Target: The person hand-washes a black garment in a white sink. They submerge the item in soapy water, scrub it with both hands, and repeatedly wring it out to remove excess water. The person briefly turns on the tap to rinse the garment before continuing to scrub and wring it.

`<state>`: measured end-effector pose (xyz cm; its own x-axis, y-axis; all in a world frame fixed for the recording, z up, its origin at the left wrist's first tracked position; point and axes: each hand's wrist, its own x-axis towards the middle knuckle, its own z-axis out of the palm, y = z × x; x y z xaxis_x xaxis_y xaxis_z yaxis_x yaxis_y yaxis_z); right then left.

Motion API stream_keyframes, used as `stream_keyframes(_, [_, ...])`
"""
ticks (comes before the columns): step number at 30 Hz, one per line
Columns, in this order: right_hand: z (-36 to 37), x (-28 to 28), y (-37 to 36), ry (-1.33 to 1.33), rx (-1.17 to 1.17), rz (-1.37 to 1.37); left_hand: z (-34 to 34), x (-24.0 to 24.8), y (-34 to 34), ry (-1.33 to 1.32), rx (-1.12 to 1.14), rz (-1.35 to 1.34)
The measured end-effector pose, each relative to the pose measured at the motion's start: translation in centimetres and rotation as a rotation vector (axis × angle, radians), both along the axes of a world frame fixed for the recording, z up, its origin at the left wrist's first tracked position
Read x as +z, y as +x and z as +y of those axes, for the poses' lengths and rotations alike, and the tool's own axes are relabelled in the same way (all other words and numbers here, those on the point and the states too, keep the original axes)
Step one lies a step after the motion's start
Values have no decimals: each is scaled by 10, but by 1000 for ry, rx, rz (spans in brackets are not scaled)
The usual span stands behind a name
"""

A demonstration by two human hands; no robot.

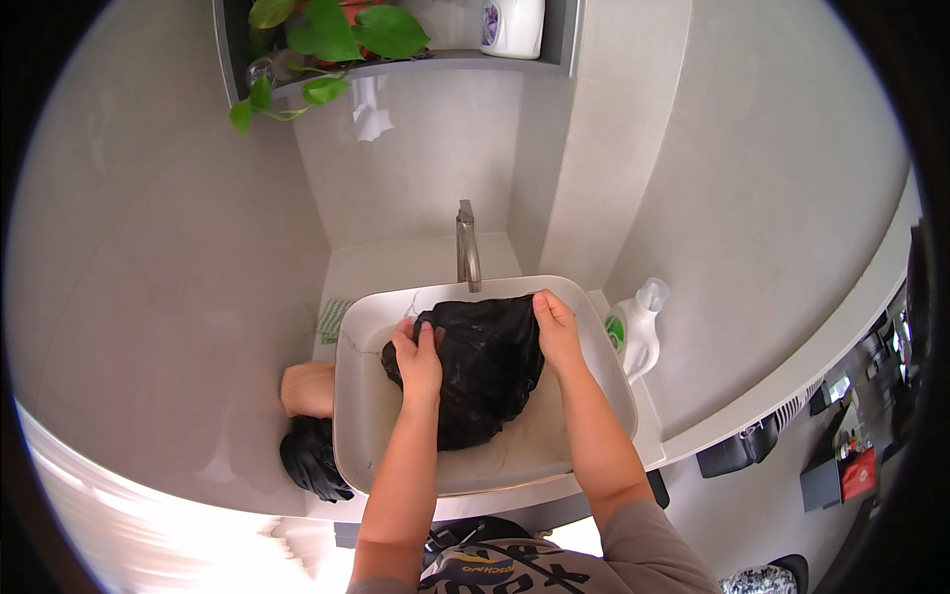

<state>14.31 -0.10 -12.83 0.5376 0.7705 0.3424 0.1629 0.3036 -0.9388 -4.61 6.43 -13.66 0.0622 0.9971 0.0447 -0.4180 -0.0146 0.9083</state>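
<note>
A wet-looking black cloth garment (pixel 485 366) hangs spread between my two hands over the white sink (pixel 361 450); its exact kind cannot be made out. My left hand (pixel 420 361) grips its upper left edge, thumb and fingers closed on the fabric. At the upper right corner, my right hand (pixel 556 327) pinches the cloth. The lower part of the garment droops into the basin, where cloudy water seems to stand. Behind the far rim rises a metal faucet (pixel 467 243), its spout just beyond the cloth.
Right of the sink stands a white detergent bottle (pixel 638 332). On the left lie a beige bundle (pixel 309 389), a black cloth (pixel 315 458) and a green-and-white packet (pixel 334 321). Above, a grey shelf (pixel 396 71) holds a leafy plant (pixel 327 35) and a white jug (pixel 513 28).
</note>
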Motion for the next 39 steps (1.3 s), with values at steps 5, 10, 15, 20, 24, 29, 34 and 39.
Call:
stream_keyframes(5, [-3,7,-7,-37,90,149,-26,25,-4,881,388,714])
stream_keyframes(10, [-2,6,-14,-17,-9,-221,-28,10,10,829,-69,803])
stream_keyframes(15, [-7,16,-28,16,-220,-564,-34,13,12,659,-12,484])
stream_keyframes(20, [-18,24,-70,97,-97,-768,-22,-14,15,84,-227,178])
stream_keyframes(24, [-5,14,-75,143,-140,-855,-43,14,17,-99,-298,35])
stream_keyframes(29, [-12,15,-89,172,-187,-988,-40,1,15,-49,-291,-57])
stream_keyframes(34, [-4,12,-79,32,-151,-809,-50,27,20,-153,-133,11])
stream_keyframes(39, [-18,17,-94,155,-37,-891,-36,4,6,-209,-216,-70])
